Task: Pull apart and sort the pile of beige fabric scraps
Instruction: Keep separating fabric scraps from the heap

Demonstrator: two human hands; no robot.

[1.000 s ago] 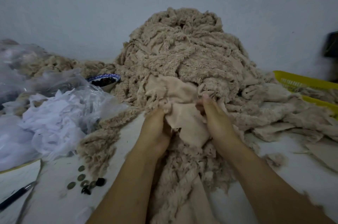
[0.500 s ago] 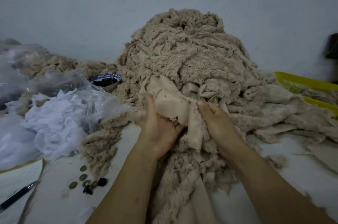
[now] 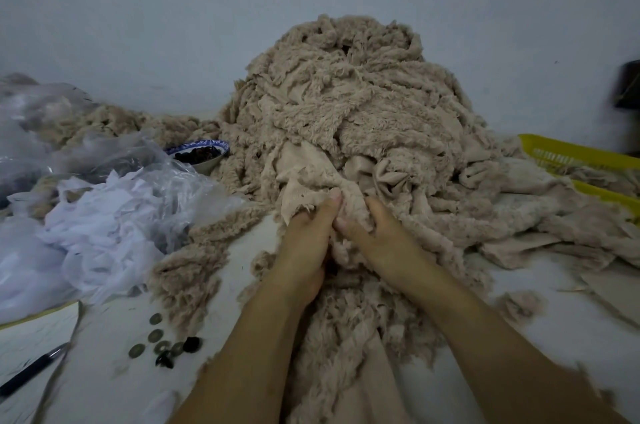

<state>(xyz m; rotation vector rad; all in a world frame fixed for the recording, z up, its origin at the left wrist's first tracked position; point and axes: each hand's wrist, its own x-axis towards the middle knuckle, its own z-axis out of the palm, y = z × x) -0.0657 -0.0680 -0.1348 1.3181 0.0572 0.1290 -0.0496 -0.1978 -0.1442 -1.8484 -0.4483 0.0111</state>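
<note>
Risk is a slide: left grip (image 3: 304, 243) and right grip (image 3: 384, 243) both clutch one scrap (image 3: 304, 167); tugging may topple the pile (image 3: 346, 88) behind them toward the bowl (image 3: 201, 153) at their left.

Left grip (image 3: 304, 247) and right grip (image 3: 388, 247) side by side, thumbs close, fingers curled tight, bare forearms forward.

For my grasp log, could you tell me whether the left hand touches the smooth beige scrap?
Touching. The head view shows the left hand pinching the smooth beige scrap at its lower edge, under the thumb.
</note>
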